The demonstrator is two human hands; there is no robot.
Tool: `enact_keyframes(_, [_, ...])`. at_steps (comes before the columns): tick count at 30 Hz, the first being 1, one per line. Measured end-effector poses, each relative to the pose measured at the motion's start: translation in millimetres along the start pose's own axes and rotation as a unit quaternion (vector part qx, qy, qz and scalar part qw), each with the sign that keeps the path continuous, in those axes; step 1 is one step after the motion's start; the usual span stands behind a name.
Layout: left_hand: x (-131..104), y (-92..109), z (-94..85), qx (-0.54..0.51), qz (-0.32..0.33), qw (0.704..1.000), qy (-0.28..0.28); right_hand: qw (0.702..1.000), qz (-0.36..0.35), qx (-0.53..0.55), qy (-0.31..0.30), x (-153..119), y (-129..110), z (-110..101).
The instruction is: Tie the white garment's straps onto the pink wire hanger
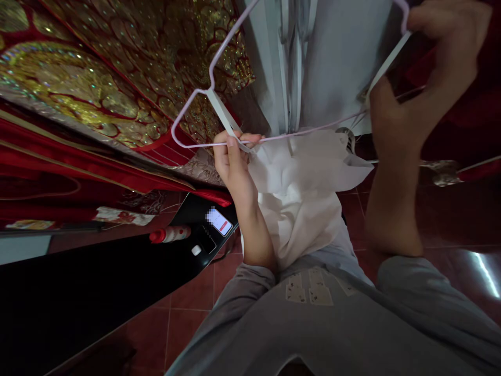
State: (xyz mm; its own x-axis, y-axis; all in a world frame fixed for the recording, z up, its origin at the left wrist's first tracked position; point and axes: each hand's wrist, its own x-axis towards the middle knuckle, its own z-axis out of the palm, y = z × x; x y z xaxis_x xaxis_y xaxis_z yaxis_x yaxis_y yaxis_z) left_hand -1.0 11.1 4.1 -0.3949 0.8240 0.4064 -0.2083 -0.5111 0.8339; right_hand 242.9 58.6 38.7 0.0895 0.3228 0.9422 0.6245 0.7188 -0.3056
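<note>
A pale pink clothes hanger (305, 133) is held out in front of me. A white garment (301, 193) hangs below its lower bar, with a white strap (223, 115) looped over the left notch. My left hand (237, 156) is closed around the lower bar and the base of that strap, thumb on top. At the right notch, a second white strap (389, 62) stretches between the thumb and fingers of my right hand (418, 99), which is slightly blurred. The fingertips near the notch touch or nearly touch the hanger.
Red garments with gold sequins (97, 99) hang at the left. Below them a black table (117, 282) carries a red-capped bottle (170, 235), a lit phone (219, 221) and a small white case (196, 250). Grey-white cloth (332, 57) with straps hangs ahead; red tiles (191, 329) cover the floor.
</note>
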Motion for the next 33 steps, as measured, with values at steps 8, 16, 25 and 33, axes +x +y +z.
enact_keyframes(8, [-3.3,-3.4,-2.5,0.020,-0.018,1.000,-0.016,0.965,0.056,0.087,-0.243,-58.0,-46.4,32.9])
enact_keyframes(16, [-17.2,19.3,-29.0,0.134,-0.023,0.989,-0.060,0.974,0.084,0.090,-0.189,-74.5,-33.9,39.6])
enact_keyframes(25, [37.5,75.8,-38.8,0.001,-0.042,0.992,-0.118,0.976,0.105,0.062,-0.177,-83.7,-48.0,34.8])
enact_keyframes(33, [14.8,30.3,-73.8,0.108,0.030,0.994,-0.012,0.972,0.105,0.082,-0.195,-74.6,-57.4,30.9])
